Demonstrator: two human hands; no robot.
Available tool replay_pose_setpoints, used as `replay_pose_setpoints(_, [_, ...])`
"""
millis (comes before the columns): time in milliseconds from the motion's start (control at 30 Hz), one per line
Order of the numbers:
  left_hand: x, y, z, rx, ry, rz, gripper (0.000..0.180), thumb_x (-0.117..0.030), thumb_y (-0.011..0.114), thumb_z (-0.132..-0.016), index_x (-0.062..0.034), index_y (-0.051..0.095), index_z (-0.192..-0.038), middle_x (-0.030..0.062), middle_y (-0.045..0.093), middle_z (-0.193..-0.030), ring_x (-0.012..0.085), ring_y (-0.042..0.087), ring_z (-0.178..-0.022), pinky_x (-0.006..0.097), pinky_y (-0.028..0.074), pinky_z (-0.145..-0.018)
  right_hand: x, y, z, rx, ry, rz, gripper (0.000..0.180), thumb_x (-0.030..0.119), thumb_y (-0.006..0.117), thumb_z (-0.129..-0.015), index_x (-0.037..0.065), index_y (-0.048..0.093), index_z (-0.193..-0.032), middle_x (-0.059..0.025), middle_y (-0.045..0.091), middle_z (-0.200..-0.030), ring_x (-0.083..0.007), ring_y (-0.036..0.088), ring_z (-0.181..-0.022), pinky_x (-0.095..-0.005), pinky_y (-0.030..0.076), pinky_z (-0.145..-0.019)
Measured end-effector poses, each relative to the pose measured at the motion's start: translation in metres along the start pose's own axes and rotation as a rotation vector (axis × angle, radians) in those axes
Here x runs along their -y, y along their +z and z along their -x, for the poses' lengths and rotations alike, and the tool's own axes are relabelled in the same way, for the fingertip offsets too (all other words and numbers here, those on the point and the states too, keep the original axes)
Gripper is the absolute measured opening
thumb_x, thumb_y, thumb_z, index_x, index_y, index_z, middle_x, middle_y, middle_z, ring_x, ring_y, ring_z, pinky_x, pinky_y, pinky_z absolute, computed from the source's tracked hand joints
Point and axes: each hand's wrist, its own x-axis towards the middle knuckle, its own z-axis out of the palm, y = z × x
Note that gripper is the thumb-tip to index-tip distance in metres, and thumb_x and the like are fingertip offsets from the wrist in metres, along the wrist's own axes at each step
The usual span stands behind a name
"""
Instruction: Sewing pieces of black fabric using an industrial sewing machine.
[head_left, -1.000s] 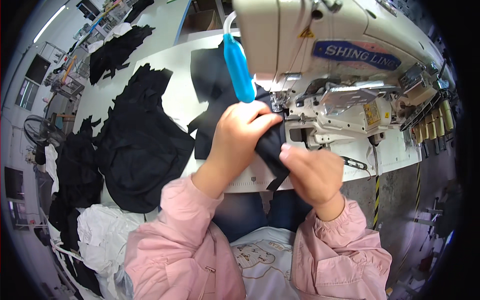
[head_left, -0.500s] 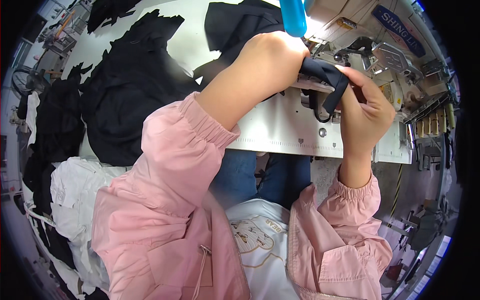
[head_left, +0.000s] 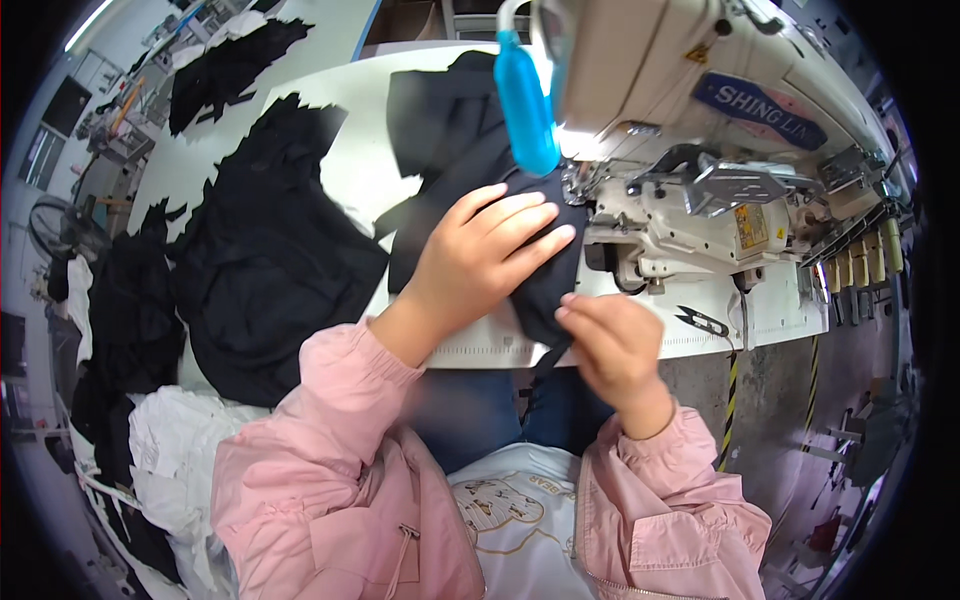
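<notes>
A piece of black fabric lies on the white machine table, its right edge beside the presser foot of a sewing machine. My left hand rests on it, palm down with fingers outstretched toward the presser foot. At the near right edge of the fabric, my right hand pinches the cloth between thumb and fingers. A narrow end of the cloth hangs over the table's front edge. Fingers of my right hand partly hide the pinched spot.
Thread snips lie right of my right hand. A blue tube-shaped piece hangs before the machine head. Heaped black garment pieces fill the left of the table, with white cloth below them. Metal guides project on the right.
Both hands have come down from holding a black strip up by the machine. My left hand now lies flat on the cloth; my right has moved nearer and left. The view has shifted.
</notes>
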Motion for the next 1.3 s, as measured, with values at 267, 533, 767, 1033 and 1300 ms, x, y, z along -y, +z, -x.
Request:
replay_pose_setpoints(267, [-0.007, 0.0, 0.0, 0.091, -0.02, -0.06, 0.042, -0.016, 0.066, -0.09, -0.025, 0.078, -0.128, -0.0005, 0.066, -0.126, 0.0184, 0.065, -0.123, 0.045, 0.047, -0.114, -0.004, 0.011, 0.007, -0.087, 0.045, 0.03, 0.033, -0.001, 0.074, -0.065, 0.003, 0.077, -0.098, -0.0067, 0.076, -0.105, -0.0236, 0.067, -0.076, -0.0351, 0.054, -0.061])
replay_pose_setpoints(533, [-0.002, -0.003, -0.007, 0.124, -0.052, -0.057, 0.043, -0.016, 0.064, -0.09, -0.0272, 0.078, -0.129, -0.0008, 0.068, -0.129, 0.019, 0.066, -0.126, 0.043, 0.044, -0.11, -0.01, 0.018, 0.004, -0.121, 0.065, 0.029, 0.033, -0.002, 0.073, -0.065, 0.003, 0.077, -0.098, -0.0059, 0.076, -0.106, -0.0238, 0.067, -0.075, -0.0351, 0.054, -0.061])
replay_pose_setpoints(767, [0.0, -0.008, -0.013, 0.137, -0.092, 0.014, 0.04, -0.014, 0.067, -0.091, -0.0227, 0.076, -0.128, 0.0003, 0.066, -0.128, 0.0191, 0.066, -0.121, 0.048, 0.046, -0.118, -0.013, 0.019, -0.001, -0.154, 0.074, 0.022, 0.03, -0.004, 0.074, -0.068, 0.003, 0.077, -0.098, -0.0059, 0.076, -0.105, -0.0242, 0.066, -0.075, -0.0349, 0.054, -0.061])
replay_pose_setpoints(1033, [0.002, -0.006, -0.008, 0.128, -0.042, -0.023, 0.042, -0.018, 0.066, -0.09, -0.0273, 0.078, -0.129, -0.002, 0.068, -0.129, 0.019, 0.066, -0.123, 0.04, 0.045, -0.108, -0.019, 0.02, -0.006, -0.184, 0.078, 0.054, 0.029, -0.005, 0.075, -0.072, 0.003, 0.077, -0.1, -0.006, 0.075, -0.105, -0.0249, 0.067, -0.076, -0.0351, 0.054, -0.062])
replay_pose_setpoints(1300, [0.003, -0.012, -0.012, 0.151, -0.02, -0.034, 0.034, -0.016, 0.069, -0.092, -0.0241, 0.078, -0.123, -0.005, 0.067, -0.127, 0.0151, 0.061, -0.125, 0.049, 0.047, -0.118, -0.027, 0.022, -0.018, -0.195, 0.063, 0.051, 0.028, -0.005, 0.075, -0.072, 0.003, 0.076, -0.099, -0.0076, 0.075, -0.104, -0.0256, 0.067, -0.075, -0.0352, 0.055, -0.062])
